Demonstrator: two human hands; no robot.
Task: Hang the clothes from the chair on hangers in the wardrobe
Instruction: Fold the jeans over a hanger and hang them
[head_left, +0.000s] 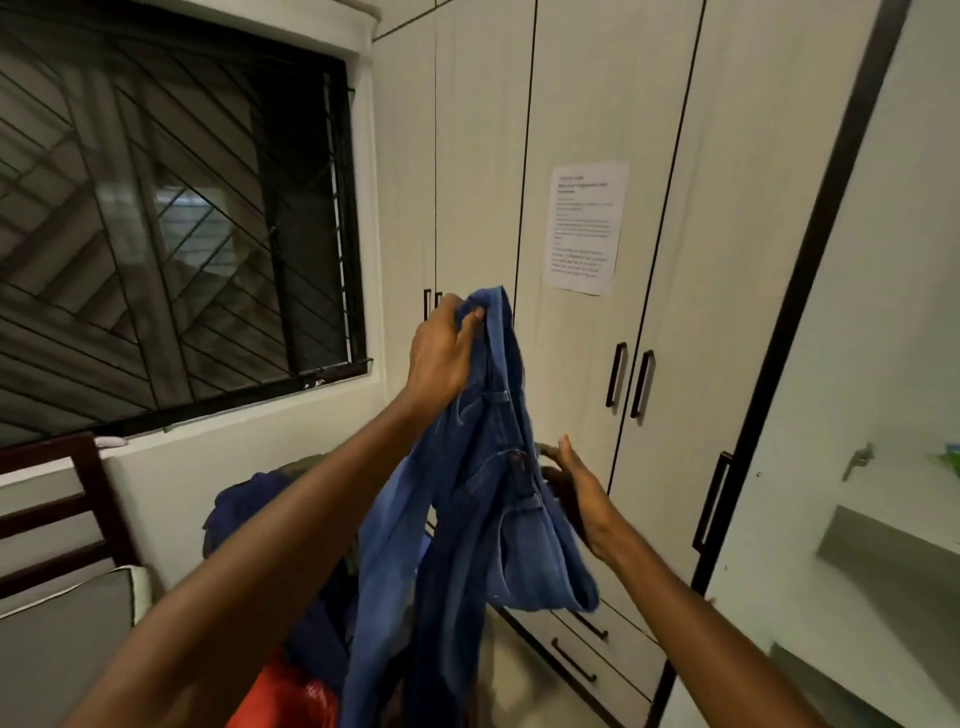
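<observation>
1. Nearest the camera, two bare forearms are extended forward; between them a pair of blue jeans (483, 493) is held up in front of the wardrobe (587, 104).
2. The left hand (441, 353) is raised and its fingers are curled round the top edge of the jeans, pinching the fabric. The high grip is judged to let the legs hang free and straighten.
3. The right hand (576, 493) is lower, beside the waistband, with fingers spread and fairly straight. Contact with the denim appears likely, but no closed grasp is seen; it is judged to be steadying or reaching for the waistband.
4. More clothes (260, 509), dark blue and red, are piled below and behind the jeans; the chair beneath is hidden.
5. No hanger is visible. The wardrobe doors straight ahead are closed; one door at the right stands open.
6. A printed sheet of paper (584, 226) is stuck on one door; its text is too blurred to be read. No brand is legible on the jeans.
</observation>
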